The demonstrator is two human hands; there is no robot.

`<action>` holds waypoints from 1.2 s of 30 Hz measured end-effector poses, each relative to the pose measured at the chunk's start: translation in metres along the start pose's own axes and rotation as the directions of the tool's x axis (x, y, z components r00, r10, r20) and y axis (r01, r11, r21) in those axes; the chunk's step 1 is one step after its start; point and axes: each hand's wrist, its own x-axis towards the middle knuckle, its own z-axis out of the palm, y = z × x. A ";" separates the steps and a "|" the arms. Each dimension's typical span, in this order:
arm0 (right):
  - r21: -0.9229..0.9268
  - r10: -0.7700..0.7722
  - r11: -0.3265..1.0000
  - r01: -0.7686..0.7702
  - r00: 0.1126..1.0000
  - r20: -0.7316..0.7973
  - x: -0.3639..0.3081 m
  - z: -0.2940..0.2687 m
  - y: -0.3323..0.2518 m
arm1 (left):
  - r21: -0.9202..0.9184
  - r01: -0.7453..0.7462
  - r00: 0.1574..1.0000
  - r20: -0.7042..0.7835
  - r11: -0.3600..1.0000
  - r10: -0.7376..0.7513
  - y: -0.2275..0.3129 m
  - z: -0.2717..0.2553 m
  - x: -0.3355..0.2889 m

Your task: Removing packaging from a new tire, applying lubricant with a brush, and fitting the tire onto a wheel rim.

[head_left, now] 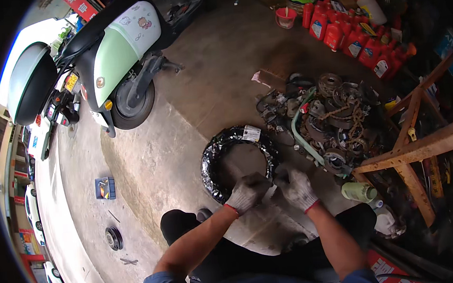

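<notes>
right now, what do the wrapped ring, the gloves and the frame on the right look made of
Ring: the wrap looks like glossy black plastic film, given its crinkles and sharp glints; what lies beneath is mostly hidden.
Gloves: probably knitted fabric, matte and off-white, with soft red-edged cuffs.
Frame: likely worn wood, judging by its dull brown bars.

On the floor (195,80) before you, the wrapped ring (209,167) lies by your left hand (249,191) and right hand (295,188). Right of it sits the parts heap (336,111), with bottles (355,47) behind. To your left lie the crate (112,193) and, nearer you, the wheel (114,238); the scooter (118,54) stands beyond both.
</notes>
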 end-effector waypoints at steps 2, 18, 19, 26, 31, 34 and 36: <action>0.068 0.080 0.995 -0.070 0.984 -0.156 0.005 0.014 0.009 | -0.384 0.533 0.842 0.156 0.753 -0.516 -0.015 -0.013 -0.005; -0.366 -0.172 0.920 0.141 0.984 -0.054 0.084 0.154 0.027 | -0.470 0.881 0.328 0.529 0.052 -0.783 -0.143 -0.030 0.000; -0.426 -0.416 0.857 0.290 0.877 -0.240 0.090 0.170 0.040 | -0.368 0.896 0.425 0.549 0.249 -0.720 -0.159 -0.023 -0.005; 0.164 0.269 0.954 -0.252 0.959 -0.091 0.120 0.255 0.130 | 0.632 -0.102 0.959 0.269 0.769 -0.094 -0.319 0.018 -0.024; -0.360 -0.077 0.933 0.004 0.979 -0.188 0.157 0.317 0.152 | 0.206 0.437 0.845 0.238 0.875 -0.478 -0.345 0.028 -0.028; -0.323 -0.051 0.947 -0.009 0.983 -0.177 0.164 0.349 0.140 | 0.170 0.502 0.816 0.232 0.848 -0.530 -0.339 0.027 -0.026; -0.546 -0.252 0.824 0.152 0.961 -0.113 0.161 0.358 0.127 | 0.138 0.506 0.823 0.218 0.852 -0.524 -0.338 0.026 -0.025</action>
